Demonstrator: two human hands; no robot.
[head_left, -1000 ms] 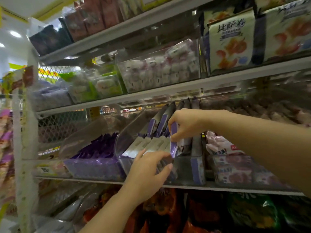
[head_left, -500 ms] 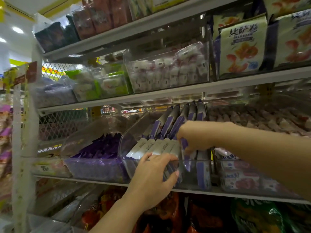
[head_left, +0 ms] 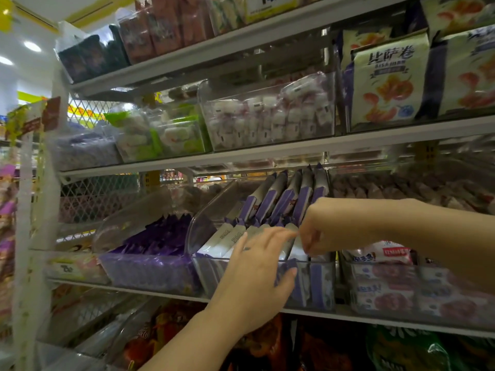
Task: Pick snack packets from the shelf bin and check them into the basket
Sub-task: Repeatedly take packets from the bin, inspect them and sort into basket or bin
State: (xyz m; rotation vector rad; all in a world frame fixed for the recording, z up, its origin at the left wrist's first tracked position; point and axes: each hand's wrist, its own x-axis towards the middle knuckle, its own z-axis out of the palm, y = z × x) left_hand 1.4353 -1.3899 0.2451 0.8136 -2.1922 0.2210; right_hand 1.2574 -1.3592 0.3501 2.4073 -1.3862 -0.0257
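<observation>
Where the middle shelf [head_left: 375, 315] carries a clear shelf bin [head_left: 206, 226], the snack packets [head_left: 278, 199] are stood on edge in two rows: grey-and-purple ones are tilted back at the rear, and white ones are leaned forward at the front. One white packet [head_left: 296, 249] near the right end of the front row is pinched at its top edge by the right hand [head_left: 332, 226], whose fingers are curled down tightly and whose forearm is brought in from the right. The left hand [head_left: 254, 285] is raised from below with its fingers [head_left: 270, 234] stretched nearly straight over the tops of the front row, while its thumb [head_left: 288, 274] is laid against the outside of the bin's clear front wall; nothing is gripped by it.

Just to the left, a second clear bin filled with dark purple packets [head_left: 150, 245] is set, and to the right a bin of white-and-red packs [head_left: 385, 290] is seen. On the shelf above, a bin of small white wrapped sweets [head_left: 267, 116] is flanked by green-and-white packs [head_left: 166, 135] and by a large printed bag [head_left: 388, 84]. Under the middle shelf, orange bags [head_left: 321, 346] and green bags [head_left: 401, 349] are stacked, though they are blurred.
</observation>
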